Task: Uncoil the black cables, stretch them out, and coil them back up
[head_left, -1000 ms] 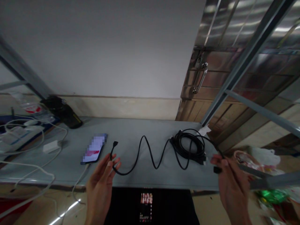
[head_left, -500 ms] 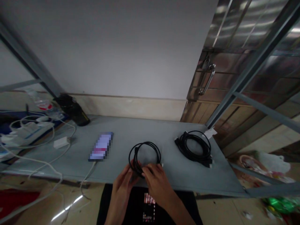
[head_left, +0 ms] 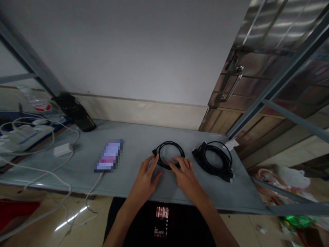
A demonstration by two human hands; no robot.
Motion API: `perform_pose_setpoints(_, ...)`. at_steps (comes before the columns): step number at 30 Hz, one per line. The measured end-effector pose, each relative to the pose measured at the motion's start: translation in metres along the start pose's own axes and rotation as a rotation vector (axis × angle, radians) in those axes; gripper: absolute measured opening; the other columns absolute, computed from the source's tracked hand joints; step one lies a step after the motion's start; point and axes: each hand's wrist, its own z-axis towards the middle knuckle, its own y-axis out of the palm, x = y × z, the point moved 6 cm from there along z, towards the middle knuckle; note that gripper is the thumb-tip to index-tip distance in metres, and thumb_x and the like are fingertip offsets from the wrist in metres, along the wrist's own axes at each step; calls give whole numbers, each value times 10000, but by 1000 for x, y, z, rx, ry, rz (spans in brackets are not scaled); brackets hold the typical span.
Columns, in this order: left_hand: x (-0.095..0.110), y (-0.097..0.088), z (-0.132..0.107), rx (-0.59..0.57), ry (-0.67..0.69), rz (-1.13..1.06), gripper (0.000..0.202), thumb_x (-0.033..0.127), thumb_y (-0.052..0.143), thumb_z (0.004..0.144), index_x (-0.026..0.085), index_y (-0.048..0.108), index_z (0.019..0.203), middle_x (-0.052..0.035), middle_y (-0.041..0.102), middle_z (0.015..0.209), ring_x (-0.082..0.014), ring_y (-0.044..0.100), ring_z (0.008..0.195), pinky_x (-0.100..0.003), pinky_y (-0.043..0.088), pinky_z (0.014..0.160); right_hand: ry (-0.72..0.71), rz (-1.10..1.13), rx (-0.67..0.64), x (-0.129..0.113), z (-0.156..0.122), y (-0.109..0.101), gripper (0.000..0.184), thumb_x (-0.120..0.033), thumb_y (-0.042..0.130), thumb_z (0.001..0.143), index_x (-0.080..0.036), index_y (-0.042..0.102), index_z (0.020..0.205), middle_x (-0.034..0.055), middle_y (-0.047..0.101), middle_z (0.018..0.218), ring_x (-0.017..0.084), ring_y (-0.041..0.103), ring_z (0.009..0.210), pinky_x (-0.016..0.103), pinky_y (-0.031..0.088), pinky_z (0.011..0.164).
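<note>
A coiled black cable (head_left: 171, 142) lies on the grey tabletop in front of me, with a dark plug end at its left. Near the plug, my left hand (head_left: 145, 176) has its index fingertip at the coil's left edge, and its thumb is spread away. My right hand (head_left: 185, 173) reaches over the lower right of the ring, thumb and fingers apart and touching the cable. Part of the coil is hidden under those fingers. To the right rests a thicker bundle of black cable (head_left: 205, 164) with several connectors.
A phone (head_left: 109, 156) on a white cable lies left of the hands. Further left are a white adapter (head_left: 62, 150), a power strip (head_left: 28, 139), a black bottle (head_left: 77, 113) and a clear plastic bottle (head_left: 39, 103). Metal frame posts (head_left: 272, 85) rise at both sides.
The thin coil has moved away from me and to the right, and now lies flat on the table. Both hands followed it, and their fingers have spread. The view shifted slightly.
</note>
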Motion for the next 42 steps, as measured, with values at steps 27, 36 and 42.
perform_pose_setpoints(27,9,-4,23,48,100,28,326,214,631,1129,301,654,1443,-108,682,1443,-292,668,1340,-550,618,1159,424,-200,283,132,-95,-48,544,-668,438,1168,-207,712,1254,166,765,1313,381,660,1262,576,475,1115)
perform_pose_setpoints(36,6,-6,22,76,66,-9,325,240,638,1129,306,643,1447,-82,712,1389,-267,694,1304,-500,609,1166,379,-158,334,134,-97,-54,441,-584,484,1187,-201,699,1232,147,799,1194,329,725,1128,514,486,1080)
perform_pose_setpoints(42,4,-5,21,79,44,-55,281,261,625,1136,298,673,1410,-91,718,1378,-270,702,1300,-507,609,1168,500,-55,432,144,-105,-57,568,-705,459,1155,-203,723,1129,157,804,1093,334,747,1038,493,532,998)
